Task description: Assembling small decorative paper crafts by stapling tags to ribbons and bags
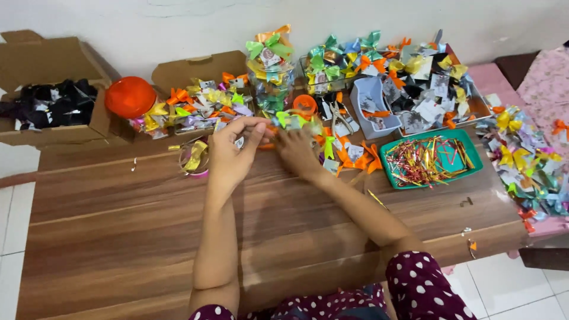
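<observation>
Both hands pinch one small ribbon bow [278, 121] between them, left hand [234, 151] gripping its near-left end, right hand [298, 153] just right of it.

Your right hand [299, 153] is motion-blurred, its grip unreadable. Ribbon [268, 144] between your hands mostly hidden. Far-left box [35, 65] and right bow pile [527, 160] are cut off.
</observation>
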